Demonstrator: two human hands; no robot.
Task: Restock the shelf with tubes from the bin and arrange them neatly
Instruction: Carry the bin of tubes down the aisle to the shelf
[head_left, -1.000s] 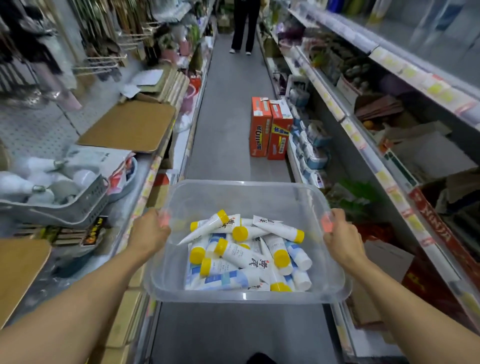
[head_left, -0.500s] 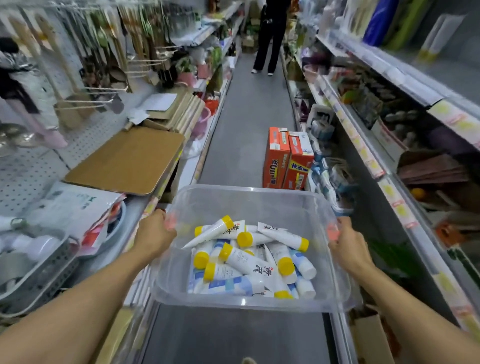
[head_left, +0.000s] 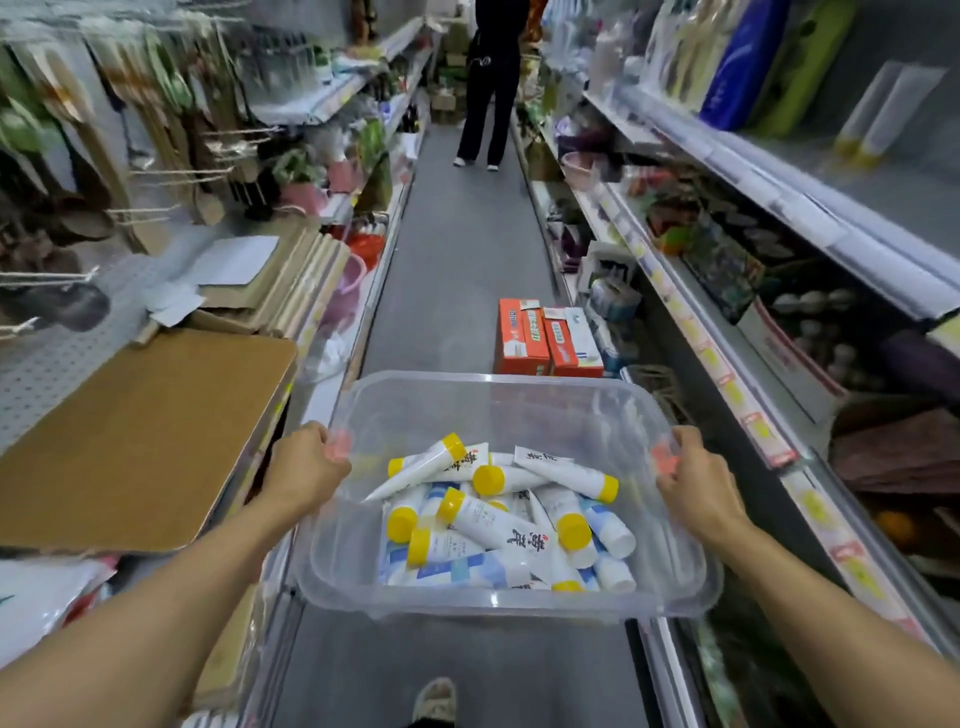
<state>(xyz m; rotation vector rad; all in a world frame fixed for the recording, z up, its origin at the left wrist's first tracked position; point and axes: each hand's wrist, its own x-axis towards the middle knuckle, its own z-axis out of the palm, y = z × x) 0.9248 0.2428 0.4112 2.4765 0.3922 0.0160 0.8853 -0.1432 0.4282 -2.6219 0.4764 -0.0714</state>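
I have the clear bin (head_left: 519, 410) carried between both hands, left hand (head_left: 306, 467) and right hand (head_left: 693, 493) with fingers clamped on its side rims, the tubes (head_left: 498, 519) heaped criss-cross inside, roughly midway between them, shelves (head_left: 769, 431) flanking both sides.

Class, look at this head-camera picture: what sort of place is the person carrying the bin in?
Most likely a shop aisle: long shelves with price labels on both sides, utensils hanging on pegboard hooks, and orange cartons standing on the floor.
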